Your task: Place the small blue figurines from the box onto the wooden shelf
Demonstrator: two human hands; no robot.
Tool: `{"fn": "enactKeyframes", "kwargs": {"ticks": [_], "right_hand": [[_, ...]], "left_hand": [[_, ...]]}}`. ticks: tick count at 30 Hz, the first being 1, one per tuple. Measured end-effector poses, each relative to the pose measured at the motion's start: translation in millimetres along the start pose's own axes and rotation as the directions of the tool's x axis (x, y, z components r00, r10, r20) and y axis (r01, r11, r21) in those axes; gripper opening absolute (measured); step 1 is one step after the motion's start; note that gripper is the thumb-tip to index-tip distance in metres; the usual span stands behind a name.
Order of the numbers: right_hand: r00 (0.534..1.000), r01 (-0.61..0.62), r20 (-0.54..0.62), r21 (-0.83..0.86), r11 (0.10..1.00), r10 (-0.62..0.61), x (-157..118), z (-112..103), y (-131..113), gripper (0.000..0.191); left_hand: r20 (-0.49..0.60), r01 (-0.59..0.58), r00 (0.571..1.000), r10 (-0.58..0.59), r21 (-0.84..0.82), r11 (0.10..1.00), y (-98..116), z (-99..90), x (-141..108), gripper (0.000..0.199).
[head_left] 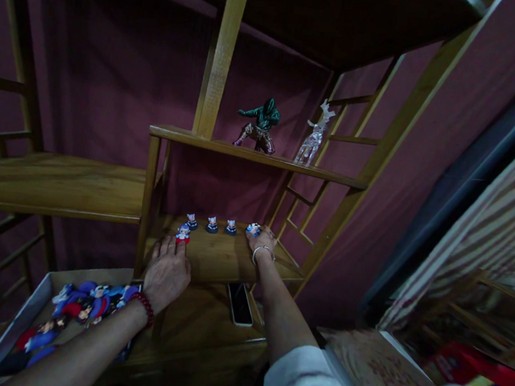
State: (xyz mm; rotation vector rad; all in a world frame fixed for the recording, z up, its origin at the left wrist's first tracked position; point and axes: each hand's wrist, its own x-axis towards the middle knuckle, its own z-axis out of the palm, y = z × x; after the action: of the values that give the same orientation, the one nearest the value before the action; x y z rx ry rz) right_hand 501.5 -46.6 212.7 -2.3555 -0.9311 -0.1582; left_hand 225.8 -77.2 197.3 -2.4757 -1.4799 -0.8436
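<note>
Along the back of a low wooden shelf (217, 256) stand three similar small dark-based figurines, at the left (191, 221), in the middle (212, 224) and farther right (230, 227). A blue and white figurine (253, 229) is at the right end of that row, in the fingers of my right hand (264, 241). My left hand (167, 274), with a red bead bracelet, lies over the shelf's left front part. Its fingertips are at a red figurine with a purple top (183, 234), whose lower part they partly hide.
An open box (20, 315) of many figurines sits at the lower left. A phone (240, 304) lies on the lower ledge. Above stand a green crouching figure (263, 125) and a clear deer (314, 135). A wooden post (334, 226) rises at the right.
</note>
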Motion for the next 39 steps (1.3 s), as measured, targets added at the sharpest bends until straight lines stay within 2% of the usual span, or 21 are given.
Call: {"fn": "enactKeyframes", "kwargs": {"ticks": [4, 7, 11, 15, 23, 27, 39], "right_hand": [[0.981, 0.005, -0.192, 0.123, 0.992, 0.019, -7.4, -4.8, 2.3, 0.034], [0.964, 0.075, -0.264, 0.249, 0.966, -0.007, -14.9, -4.7, -0.9, 0.025], [0.976, 0.144, -0.202, 0.350, 0.926, -0.075, -27.2, 3.6, -16.0, 0.017], [0.981, 0.185, -0.117, 0.326, 0.927, -0.154, -37.8, 15.3, -35.3, 0.017], [0.995, 0.104, -0.016, 0.111, 0.988, -0.103, -46.4, 22.0, -50.1, 0.040], [0.994, 0.098, 0.037, 0.051, 0.994, -0.100, -46.8, 19.0, -53.2, 0.041], [0.991, 0.112, 0.083, -0.115, 0.987, -0.103, -39.0, 21.3, -60.2, 0.041]], "left_hand": [[-0.015, -0.003, 1.000, 0.003, -0.004, 1.000, 0.3, 0.9, -0.2, 0.043], [-0.020, 0.002, 1.000, -0.002, 0.004, 1.000, 0.2, 0.9, -0.2, 0.042], [-0.022, -0.003, 1.000, 0.003, 0.009, 1.000, -0.7, 0.9, -0.1, 0.042], [-0.020, -0.002, 1.000, 0.002, 0.015, 1.000, -1.2, 0.9, -0.4, 0.042], [-0.028, -0.003, 1.000, 0.003, 0.007, 1.000, -2.3, 2.3, -0.5, 0.042], [-0.020, -0.001, 1.000, 0.001, -0.007, 1.000, -2.3, 0.9, -0.6, 0.042], [0.005, 0.003, 1.000, -0.003, 0.005, 1.000, -1.8, 0.7, 0.3, 0.044]]}}
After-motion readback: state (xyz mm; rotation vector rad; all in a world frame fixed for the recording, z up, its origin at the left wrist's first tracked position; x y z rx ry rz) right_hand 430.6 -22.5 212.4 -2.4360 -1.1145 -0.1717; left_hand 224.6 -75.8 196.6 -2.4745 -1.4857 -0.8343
